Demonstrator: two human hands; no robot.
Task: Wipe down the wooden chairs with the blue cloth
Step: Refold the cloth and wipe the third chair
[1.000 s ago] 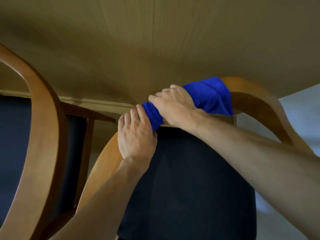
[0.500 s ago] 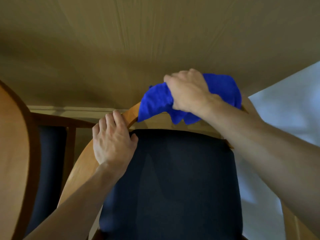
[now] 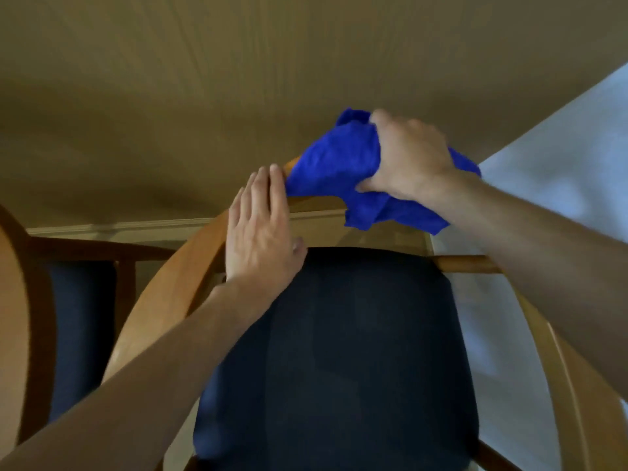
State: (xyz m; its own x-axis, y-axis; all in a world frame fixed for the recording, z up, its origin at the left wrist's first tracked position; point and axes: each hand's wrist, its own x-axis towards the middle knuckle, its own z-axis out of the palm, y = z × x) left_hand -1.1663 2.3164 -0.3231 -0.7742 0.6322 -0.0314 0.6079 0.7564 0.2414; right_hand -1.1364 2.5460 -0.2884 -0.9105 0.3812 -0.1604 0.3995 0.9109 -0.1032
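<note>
A wooden chair [image 3: 163, 300] with a dark blue padded seat [image 3: 339, 351] fills the lower middle of the head view, pushed up to a table. The blue cloth [image 3: 333, 164] is bunched over the chair's curved top rail at its front. My right hand [image 3: 407, 158] grips the cloth from above, fingers curled into it. My left hand [image 3: 261, 226] rests flat on the left part of the wooden rail, fingers straight, just left of the cloth.
A large wooden table [image 3: 272, 79] spans the whole upper view. A second wooden chair [image 3: 40, 317] with a blue seat stands at the left. Pale floor [image 3: 560, 164] shows at the right.
My right hand has carried the cloth rightward along the rail and bunched it higher. My left hand has let go of the cloth and now lies flat on the rail. The view shifted.
</note>
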